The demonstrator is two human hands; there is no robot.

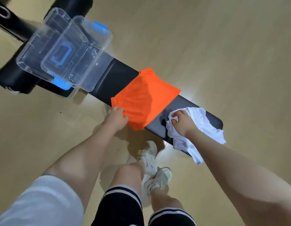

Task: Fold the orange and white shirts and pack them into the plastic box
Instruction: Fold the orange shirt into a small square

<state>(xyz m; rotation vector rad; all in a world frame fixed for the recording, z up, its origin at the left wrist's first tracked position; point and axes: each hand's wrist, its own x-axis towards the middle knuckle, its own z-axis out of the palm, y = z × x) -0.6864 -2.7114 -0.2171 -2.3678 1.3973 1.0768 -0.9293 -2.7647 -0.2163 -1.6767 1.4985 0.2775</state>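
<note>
While the orange shirt lies spread across the middle of the black counter, its near corner hanging just over the counter's edge, my left hand grasps that corner, fingers curled over the cloth and thumb tucked under the hem. That arm reaches forward and down from a pale grey sleeve, nearly straight, with the wrist bent a little inward toward the shirt.

Just beside the orange shirt, on the end of the counter nearest me, the white shirt sits in a crumpled heap, part of it trailing off the counter's edge. My right hand presses down on it with the fingers bunched into the cloth, clutching a fold; the forearm crosses over the trailing part, stretched out long from the lower right.

Beyond the orange shirt, on the far end of the counter, stands the clear plastic box with blue latches, and its clear lid with a blue handle leans across its open top.

Below the orange shirt, on the wooden floor, are my white trainers and my legs in black shorts with white stripes.
</note>
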